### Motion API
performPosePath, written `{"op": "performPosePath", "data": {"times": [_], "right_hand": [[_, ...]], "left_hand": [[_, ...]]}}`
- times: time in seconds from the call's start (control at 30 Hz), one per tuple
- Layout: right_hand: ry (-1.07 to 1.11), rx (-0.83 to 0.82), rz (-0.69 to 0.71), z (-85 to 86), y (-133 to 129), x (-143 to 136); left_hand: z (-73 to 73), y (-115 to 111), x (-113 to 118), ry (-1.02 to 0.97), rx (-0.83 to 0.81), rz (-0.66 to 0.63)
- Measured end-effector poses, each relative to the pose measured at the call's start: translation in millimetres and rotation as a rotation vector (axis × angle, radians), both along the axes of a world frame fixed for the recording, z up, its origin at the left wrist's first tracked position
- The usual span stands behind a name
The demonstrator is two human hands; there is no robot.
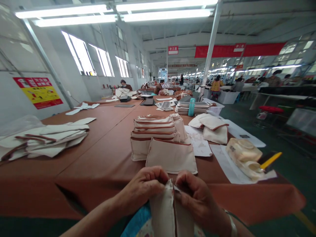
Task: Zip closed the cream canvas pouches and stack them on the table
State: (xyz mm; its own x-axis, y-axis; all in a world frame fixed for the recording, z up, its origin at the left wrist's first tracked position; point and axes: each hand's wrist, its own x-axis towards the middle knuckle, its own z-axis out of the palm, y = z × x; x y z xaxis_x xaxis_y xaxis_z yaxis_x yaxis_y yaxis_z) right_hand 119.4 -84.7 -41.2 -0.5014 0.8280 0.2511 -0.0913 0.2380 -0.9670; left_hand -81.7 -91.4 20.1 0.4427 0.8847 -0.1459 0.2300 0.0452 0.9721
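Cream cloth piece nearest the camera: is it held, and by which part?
The cream cloth piece is held by its upper end, left hand and right hand gripping either side of the brown edging.

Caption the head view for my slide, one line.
Left hand and right hand pinch a cream fabric piece near similar pieces on a brown-covered table.

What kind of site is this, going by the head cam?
Likely a sewing or leather-goods workshop: stacked cream fabric pieces with brown edging, long work tables under tube lights, and several people at other tables further back.
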Motion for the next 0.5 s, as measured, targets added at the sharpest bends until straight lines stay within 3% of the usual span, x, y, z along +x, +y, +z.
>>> {"op": "performPosePath", "data": {"times": [0.2, 0.4, 0.5], "right_hand": [[-0.091, -0.005, 0.119, 11.5, 14, 14], [-0.310, 0.116, 0.004, 12.0, 16, 9], [-0.357, 0.078, -0.007, 6.8, 16, 10]], "left_hand": [[-2.7, 7, 0, 0.225, 0.166, -0.074], [-5.1, 19, 0, 0.441, 0.451, -0.192], [-16.2, 20, -1, 0.393, 0.380, -0.182]]}}
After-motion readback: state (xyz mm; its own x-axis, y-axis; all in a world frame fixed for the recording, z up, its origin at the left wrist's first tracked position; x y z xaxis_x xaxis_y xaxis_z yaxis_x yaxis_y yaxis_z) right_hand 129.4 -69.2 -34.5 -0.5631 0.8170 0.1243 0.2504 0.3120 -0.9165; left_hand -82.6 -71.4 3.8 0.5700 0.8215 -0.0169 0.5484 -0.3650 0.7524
